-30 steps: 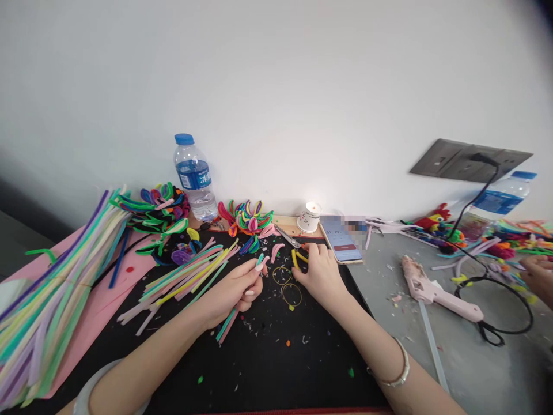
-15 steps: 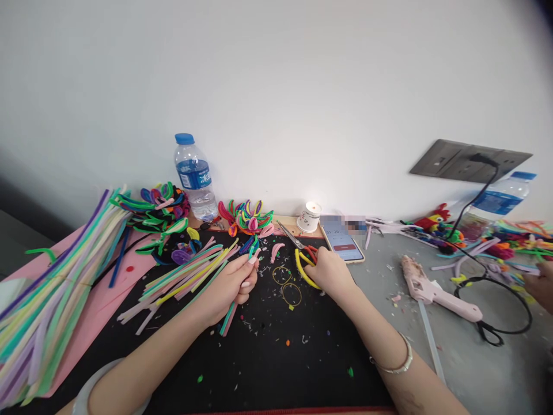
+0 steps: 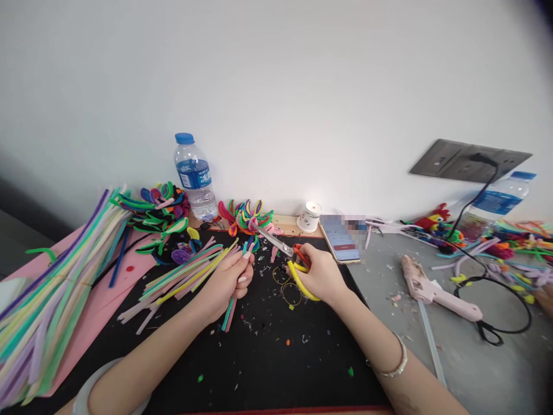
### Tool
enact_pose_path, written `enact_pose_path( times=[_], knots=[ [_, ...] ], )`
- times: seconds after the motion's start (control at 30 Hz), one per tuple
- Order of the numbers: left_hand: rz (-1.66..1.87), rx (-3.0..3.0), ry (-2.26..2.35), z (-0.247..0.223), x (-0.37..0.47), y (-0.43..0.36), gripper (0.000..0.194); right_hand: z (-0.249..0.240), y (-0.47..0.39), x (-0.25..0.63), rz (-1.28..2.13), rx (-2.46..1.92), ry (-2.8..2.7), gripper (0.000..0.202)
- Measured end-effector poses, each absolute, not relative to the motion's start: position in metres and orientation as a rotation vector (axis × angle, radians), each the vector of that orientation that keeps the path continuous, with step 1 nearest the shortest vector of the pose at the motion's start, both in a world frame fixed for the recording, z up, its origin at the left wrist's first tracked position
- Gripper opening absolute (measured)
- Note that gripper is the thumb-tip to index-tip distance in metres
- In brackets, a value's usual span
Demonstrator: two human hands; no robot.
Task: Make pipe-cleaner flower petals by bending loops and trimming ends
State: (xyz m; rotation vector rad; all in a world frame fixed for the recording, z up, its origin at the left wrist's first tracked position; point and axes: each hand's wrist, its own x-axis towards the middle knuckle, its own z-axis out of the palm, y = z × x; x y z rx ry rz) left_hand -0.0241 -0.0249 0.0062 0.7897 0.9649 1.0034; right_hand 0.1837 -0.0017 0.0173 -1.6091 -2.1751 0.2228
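Note:
My left hand (image 3: 231,280) is closed round a few pipe cleaners (image 3: 228,314), green and pink, whose ends stick out below the fist and above the thumb. In my right hand (image 3: 322,274) is a pair of scissors (image 3: 276,243) with red and yellow handles, fingers wrapped about the grips. The blades point up and left, over the mat beyond my left hand. Under the scissors lie two thin yellow rings (image 3: 292,294) and a small pink piece (image 3: 273,254). A bundle of cut pipe cleaners (image 3: 181,274) rests left of my left hand.
Long pipe cleaners (image 3: 56,305) lie at the left. A water bottle (image 3: 194,178), looped colourful pieces (image 3: 246,216), a paper cup (image 3: 309,217) and a phone (image 3: 341,242) line the wall. A pink glue gun (image 3: 444,297) with its cable lies right. Scraps dot the black mat (image 3: 268,369).
My right hand has lifted the scissors and shifted slightly left, bringing the blades closer to my left hand. My left hand has moved slightly, still gripping the pipe cleaners.

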Motion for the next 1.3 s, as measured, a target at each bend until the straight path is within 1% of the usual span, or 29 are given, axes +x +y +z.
enact_pose_path(
  times=[0.13,0.2,0.53,0.83,1.03,1.3],
  knots=[
    [1.033,0.744,0.962,0.007,-0.025,-0.024,0.017,0.017,-0.004,0.179,0.172,-1.618,-2.258,0.039],
    [1.044,0.731,0.962,0.008,-0.024,-0.024,0.017,0.016,-0.005,0.178,0.150,-1.628,-2.289,0.041],
    [1.032,0.740,0.952,0.011,-0.022,-0.026,0.021,0.012,-0.008,0.174,0.071,-1.691,-2.341,0.037],
    [0.980,0.752,0.963,0.008,-0.022,-0.027,0.018,0.007,-0.007,0.174,-0.012,-1.662,-2.318,0.032],
    [0.966,0.763,0.956,0.005,-0.023,-0.026,0.019,0.008,-0.008,0.173,0.000,-1.689,-2.314,0.037],
    [0.969,0.772,0.961,0.006,-0.024,-0.026,0.021,0.008,-0.008,0.175,0.003,-1.662,-2.313,0.032]
  ],
)
